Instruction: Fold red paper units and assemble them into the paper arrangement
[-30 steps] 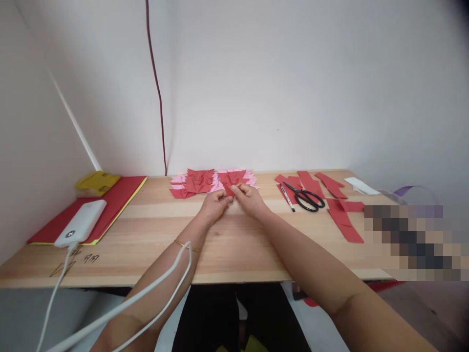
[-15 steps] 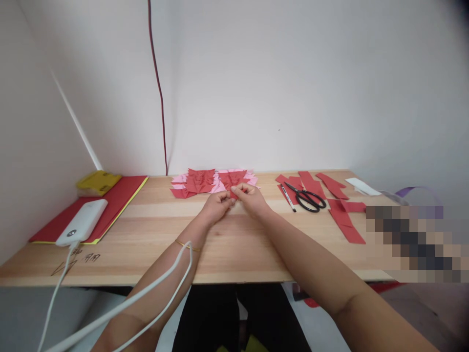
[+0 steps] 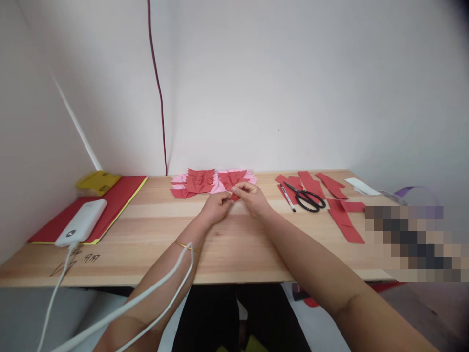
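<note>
My left hand (image 3: 217, 205) and my right hand (image 3: 252, 197) meet near the middle of the wooden table (image 3: 227, 244). Both pinch a small folded red paper piece (image 3: 235, 196) between their fingertips, just above the tabletop. Right behind the hands lies a pile of folded red and pink paper pieces (image 3: 205, 182). A thin gold bracelet circles my left wrist.
Black scissors (image 3: 307, 197) and a pen (image 3: 287, 198) lie on red paper strips (image 3: 342, 215) to the right. At the left are a red and yellow paper stack (image 3: 110, 205), a white power bank (image 3: 81, 222) with cables, and a yellow object (image 3: 97, 182). A red cord (image 3: 157, 88) hangs on the wall.
My fingers have shifted slightly on the small red piece, which now shows more between the hands. Nothing else has moved.
</note>
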The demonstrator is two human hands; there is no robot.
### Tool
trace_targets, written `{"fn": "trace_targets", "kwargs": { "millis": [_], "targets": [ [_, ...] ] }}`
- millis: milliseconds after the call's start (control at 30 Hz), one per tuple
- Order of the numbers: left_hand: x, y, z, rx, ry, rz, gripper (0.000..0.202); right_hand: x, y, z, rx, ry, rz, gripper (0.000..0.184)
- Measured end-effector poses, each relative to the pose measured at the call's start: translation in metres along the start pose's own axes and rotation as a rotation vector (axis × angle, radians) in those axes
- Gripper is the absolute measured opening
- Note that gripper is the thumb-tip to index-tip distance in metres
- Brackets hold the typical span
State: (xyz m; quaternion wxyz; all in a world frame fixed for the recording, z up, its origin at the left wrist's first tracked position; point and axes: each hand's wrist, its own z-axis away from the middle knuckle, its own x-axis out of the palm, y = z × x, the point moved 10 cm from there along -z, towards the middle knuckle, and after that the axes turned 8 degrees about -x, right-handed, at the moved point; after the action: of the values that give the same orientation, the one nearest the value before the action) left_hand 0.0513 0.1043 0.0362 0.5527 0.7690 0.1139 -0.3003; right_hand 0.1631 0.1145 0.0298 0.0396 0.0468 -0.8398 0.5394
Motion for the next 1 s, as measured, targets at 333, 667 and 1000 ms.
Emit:
{"fn": "trace_targets", "kwargs": {
  "millis": [333, 667, 1000],
  "targets": [
    [-0.006, -0.001, 0.001, 0.033, 0.084, -0.227, 0.014, 0.005, -0.017, -0.001, -0.174, -0.094, 0.213, 0.029],
    [-0.018, -0.023, -0.003, -0.153, 0.194, 0.118, 0.024, -0.020, -0.019, -0.006, -0.140, 0.157, 0.164, 0.035],
    [-0.010, -0.034, -0.007, -0.181, 0.150, 0.459, 0.017, 0.018, 0.016, 0.001, -0.046, -0.159, 0.142, 0.022]
  ]
}}
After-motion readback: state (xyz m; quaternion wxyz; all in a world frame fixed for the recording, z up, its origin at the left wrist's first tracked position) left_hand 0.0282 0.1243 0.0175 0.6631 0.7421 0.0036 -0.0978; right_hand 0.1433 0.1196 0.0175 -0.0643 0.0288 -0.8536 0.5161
